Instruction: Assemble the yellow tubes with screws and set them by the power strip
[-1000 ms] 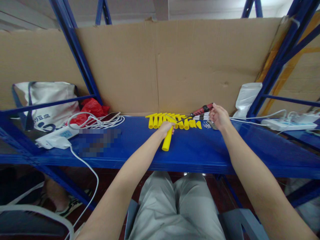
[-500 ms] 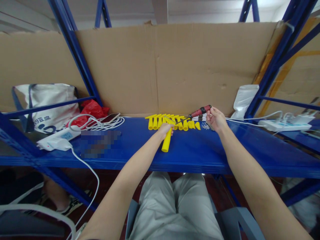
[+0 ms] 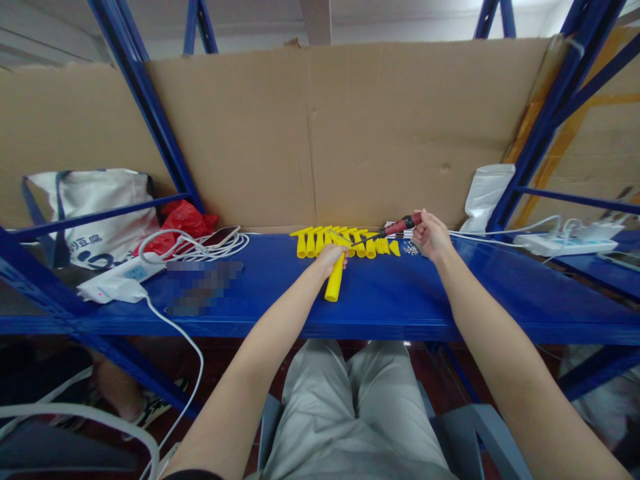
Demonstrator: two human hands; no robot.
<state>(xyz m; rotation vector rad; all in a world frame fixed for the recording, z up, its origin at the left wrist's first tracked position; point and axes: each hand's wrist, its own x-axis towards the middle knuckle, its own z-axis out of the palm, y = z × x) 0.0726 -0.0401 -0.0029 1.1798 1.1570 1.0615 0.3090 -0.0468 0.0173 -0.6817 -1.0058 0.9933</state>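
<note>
My left hand (image 3: 334, 259) is closed round a yellow piece with a thick tubular handle (image 3: 333, 285) that points down toward the table's front edge. In my right hand (image 3: 431, 233) is the rear end of a red and black screwdriver (image 3: 403, 225). Its dark shaft slants down to the left and reaches the yellow piece at my left fingers; the exact contact is hidden. Behind my left hand a row of yellow T-shaped pieces (image 3: 301, 247) lies on the blue table. Small flat yellow pieces (image 3: 395, 248) and a pile of tiny screws (image 3: 410, 249) lie right of the row.
A cardboard panel (image 3: 350, 133) stands behind the blue table (image 3: 280, 293). At left are a white bag (image 3: 100, 213), a red plastic bag (image 3: 185, 220), coiled white cables and a power strip (image 3: 120, 273). A white pouch (image 3: 487, 199) and another power strip (image 3: 565, 244) are at right.
The camera view has shifted slightly. Both hands keep nearly the same pose on the yellow piece and the screwdriver.
</note>
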